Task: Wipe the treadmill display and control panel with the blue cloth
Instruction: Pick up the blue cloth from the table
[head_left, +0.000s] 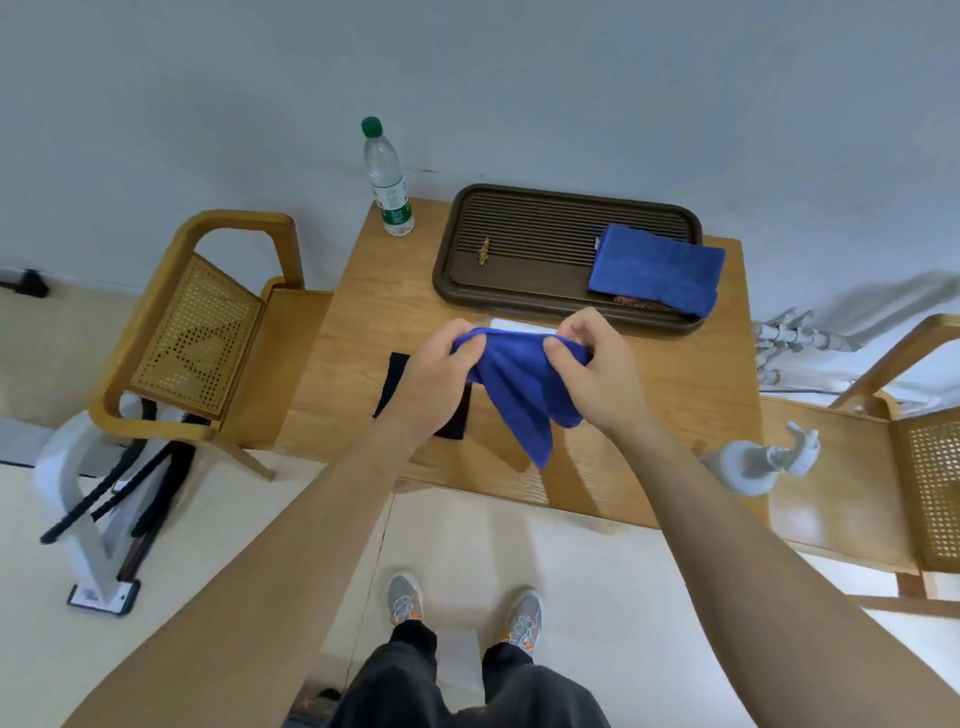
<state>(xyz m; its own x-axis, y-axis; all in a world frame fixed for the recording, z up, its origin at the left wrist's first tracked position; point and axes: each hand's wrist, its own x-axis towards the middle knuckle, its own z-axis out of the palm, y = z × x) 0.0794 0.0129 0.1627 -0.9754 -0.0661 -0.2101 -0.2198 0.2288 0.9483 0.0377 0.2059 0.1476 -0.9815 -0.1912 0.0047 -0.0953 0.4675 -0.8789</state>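
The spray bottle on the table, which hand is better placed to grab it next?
Probably the right hand. The spray bottle stands at the table's right near corner, on that arm's side. Both hands grip the blue cloth, so the left hand could keep it.

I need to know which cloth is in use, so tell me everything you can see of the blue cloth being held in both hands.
The blue cloth is a deep blue, soft-looking fabric, seemingly microfibre. It is bunched, not spread flat: the left hand and right hand each pinch its upper edge, and the rest hangs in folds to a point above the wooden table. It does not appear to rest on the table. A second, folded blue cloth lies apart on the dark tray.
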